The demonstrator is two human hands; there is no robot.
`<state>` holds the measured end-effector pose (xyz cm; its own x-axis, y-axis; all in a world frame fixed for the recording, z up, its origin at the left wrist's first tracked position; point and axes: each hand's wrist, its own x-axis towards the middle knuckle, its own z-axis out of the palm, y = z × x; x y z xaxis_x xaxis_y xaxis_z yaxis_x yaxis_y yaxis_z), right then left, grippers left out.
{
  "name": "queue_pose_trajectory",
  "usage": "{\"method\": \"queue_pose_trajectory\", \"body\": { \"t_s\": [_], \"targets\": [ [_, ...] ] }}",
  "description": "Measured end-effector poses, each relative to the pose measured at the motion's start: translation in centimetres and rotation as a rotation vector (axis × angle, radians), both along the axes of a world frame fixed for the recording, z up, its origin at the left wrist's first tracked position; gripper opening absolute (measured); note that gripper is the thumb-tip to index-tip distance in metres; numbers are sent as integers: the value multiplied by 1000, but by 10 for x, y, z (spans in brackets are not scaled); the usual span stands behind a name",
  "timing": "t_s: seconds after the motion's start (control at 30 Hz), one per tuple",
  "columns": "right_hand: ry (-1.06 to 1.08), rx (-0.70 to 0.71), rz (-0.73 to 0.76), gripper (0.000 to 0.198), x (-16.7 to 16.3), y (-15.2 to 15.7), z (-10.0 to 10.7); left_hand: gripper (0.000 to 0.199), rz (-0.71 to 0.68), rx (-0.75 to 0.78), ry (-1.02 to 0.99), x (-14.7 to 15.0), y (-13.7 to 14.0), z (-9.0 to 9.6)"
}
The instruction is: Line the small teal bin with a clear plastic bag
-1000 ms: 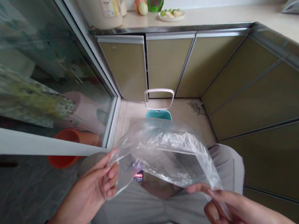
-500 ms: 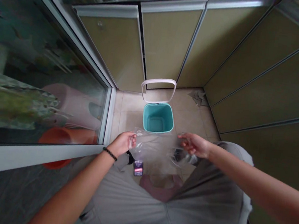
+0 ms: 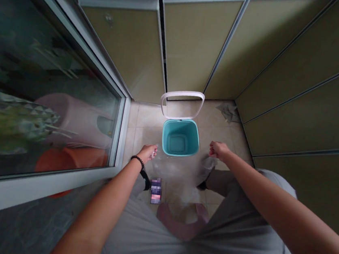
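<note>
Stretched between my two hands is a thin clear plastic bag [image 3: 180, 167], partly blurred and hard to see against the floor. My left hand [image 3: 148, 152], with a dark beaded bracelet at the wrist, is closed on one edge of it. On the other side my right hand [image 3: 217, 149] pinches the opposite edge, and part of the bag hangs below. Just beyond the bag stands a teal bin [image 3: 181, 137], open at the top with its inside showing. Its pale pink rim frame [image 3: 183, 92] is tipped up at the back.
Cabinet doors [image 3: 197, 44] rise behind the bin and along the right. A glass door frame [image 3: 122, 132] stands at the left, with an orange bucket [image 3: 70, 158] behind the glass. A phone [image 3: 155, 191] and a pink curved stool [image 3: 181, 226] are below my hands. A grey rag [image 3: 229, 111] lies in the corner.
Both hands have moved a little forward and farther apart, spreading the bag wider near the bin's front edge. The camera view has shifted slightly.
</note>
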<state>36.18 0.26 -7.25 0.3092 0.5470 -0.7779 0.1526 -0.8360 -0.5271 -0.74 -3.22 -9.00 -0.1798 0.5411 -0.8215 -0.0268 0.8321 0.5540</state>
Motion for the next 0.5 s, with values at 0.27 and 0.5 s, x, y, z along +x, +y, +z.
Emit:
{"method": "queue_pose_trajectory", "body": {
  "t_s": [0.27, 0.5],
  "targets": [
    [-586, 56, 832, 25, 13, -1, 4, 52, -430, 198, 419, -14, -3, -3],
    [-724, 315, 756, 58, -2, 30, 29, 48, -789, 433, 765, -12, -14, 25]
  ]
}}
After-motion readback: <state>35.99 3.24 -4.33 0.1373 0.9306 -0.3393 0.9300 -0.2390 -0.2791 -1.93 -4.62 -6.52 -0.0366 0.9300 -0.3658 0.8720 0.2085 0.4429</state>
